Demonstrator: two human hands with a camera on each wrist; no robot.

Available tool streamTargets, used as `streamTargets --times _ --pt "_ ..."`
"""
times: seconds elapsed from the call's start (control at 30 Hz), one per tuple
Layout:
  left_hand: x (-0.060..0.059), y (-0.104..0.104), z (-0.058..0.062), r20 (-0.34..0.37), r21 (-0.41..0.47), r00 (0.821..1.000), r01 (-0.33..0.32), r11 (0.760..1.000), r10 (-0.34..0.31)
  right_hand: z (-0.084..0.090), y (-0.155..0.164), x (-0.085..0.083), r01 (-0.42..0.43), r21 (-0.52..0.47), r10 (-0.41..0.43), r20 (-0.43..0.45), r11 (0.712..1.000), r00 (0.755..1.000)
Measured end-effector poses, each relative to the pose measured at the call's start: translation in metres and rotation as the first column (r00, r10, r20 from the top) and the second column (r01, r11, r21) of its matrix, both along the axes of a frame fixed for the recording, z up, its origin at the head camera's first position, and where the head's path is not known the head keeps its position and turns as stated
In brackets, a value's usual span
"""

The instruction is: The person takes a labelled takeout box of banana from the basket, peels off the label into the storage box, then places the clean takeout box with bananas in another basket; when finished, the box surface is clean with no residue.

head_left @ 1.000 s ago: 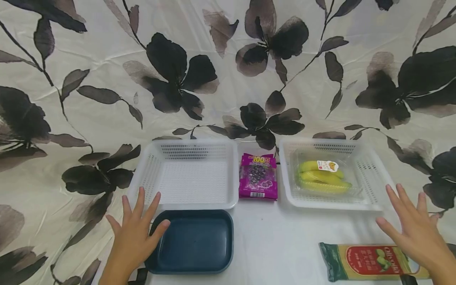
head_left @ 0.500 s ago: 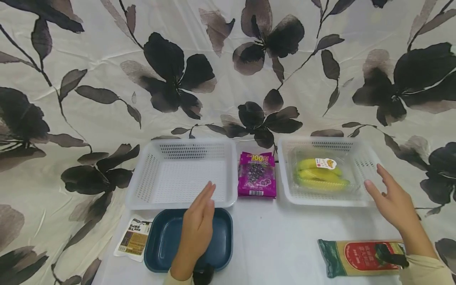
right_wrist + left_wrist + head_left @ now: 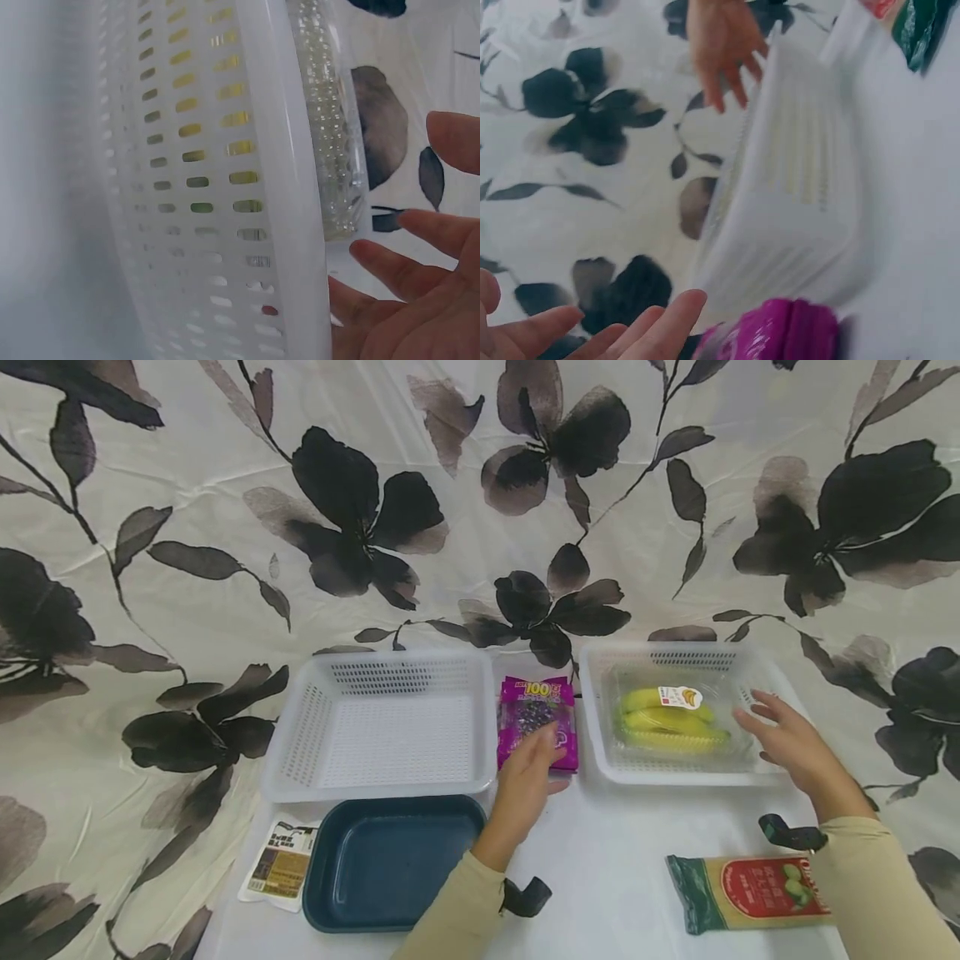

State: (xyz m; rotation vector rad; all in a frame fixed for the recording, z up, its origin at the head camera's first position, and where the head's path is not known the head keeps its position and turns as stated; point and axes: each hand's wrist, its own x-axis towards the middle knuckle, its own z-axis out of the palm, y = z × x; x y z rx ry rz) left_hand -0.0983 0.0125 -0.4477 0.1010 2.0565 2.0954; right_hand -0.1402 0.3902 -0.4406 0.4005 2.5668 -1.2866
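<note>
My left hand (image 3: 542, 750) reaches forward with straight fingers and touches the near end of a purple snack packet (image 3: 536, 714) that lies between two white baskets. The left wrist view shows those fingers (image 3: 641, 326) beside the purple packet (image 3: 780, 337). My right hand (image 3: 759, 720) hovers open, fingers spread, over the right side of the right basket (image 3: 675, 653). That basket holds yellow bananas in a clear pack (image 3: 670, 728). In the right wrist view the right hand (image 3: 420, 270) is just beside the basket's rim (image 3: 277, 187).
An empty white basket (image 3: 300, 752) stands to the left of the packet. In front of it sit a dark blue tray (image 3: 390, 860) and a small flat sachet (image 3: 279, 864). A green and red pasta packet (image 3: 750, 893) lies near right. Floral cloth covers the table's sides and the backdrop.
My left hand has moved from the blue tray's left side rightward and forward to the purple packet. My right hand has moved forward and left from the pasta packet to the right basket.
</note>
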Motion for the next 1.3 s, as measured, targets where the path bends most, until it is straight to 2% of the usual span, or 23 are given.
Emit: streamTargets --times 0.1,0.23,0.37,0.5,0.6,0.77,0.97,1.13,1.3 --pt "-0.006 0.017 -0.008 0.057 0.041 0.998 -0.014 0.999 0.012 -0.002 0.003 -0.008 -0.015 -0.036 0.017 0.052 0.999 0.999" --pt "-0.010 0.037 -0.021 0.131 0.078 0.991 -0.038 0.996 0.028 -0.009 0.008 -0.016 -0.018 -0.152 0.036 0.116 0.988 0.993" --pt "-0.012 0.054 -0.032 0.168 0.083 0.984 -0.066 0.994 0.051 -0.019 0.014 -0.019 0.021 -0.289 0.028 0.165 0.957 0.986" --pt "-0.018 0.065 -0.035 0.182 0.102 0.980 -0.097 0.990 0.078 -0.026 0.017 -0.021 0.044 -0.373 0.018 0.163 0.927 0.986" --pt "-0.024 0.071 -0.036 0.179 0.102 0.980 -0.110 0.989 0.091 -0.030 0.016 -0.021 0.036 -0.376 0.013 0.128 0.926 0.992" --pt "-0.032 0.076 -0.042 0.161 0.024 0.982 -0.107 0.994 0.101 -0.037 0.013 -0.018 0.031 -0.346 -0.007 0.070 0.938 0.998" --pt "-0.038 0.079 -0.051 0.101 -0.049 0.991 -0.083 0.995 0.088 -0.042 0.011 -0.016 0.053 -0.293 -0.045 0.033 0.955 0.998" --pt "-0.040 0.079 -0.052 0.057 -0.089 0.996 -0.065 0.994 0.071 -0.041 0.010 -0.018 0.037 -0.269 -0.029 0.033 0.962 0.999" --pt "-0.043 0.077 -0.052 0.041 -0.133 0.997 -0.053 0.990 0.059 -0.036 0.008 -0.023 0.019 -0.283 -0.005 0.051 0.959 0.999"
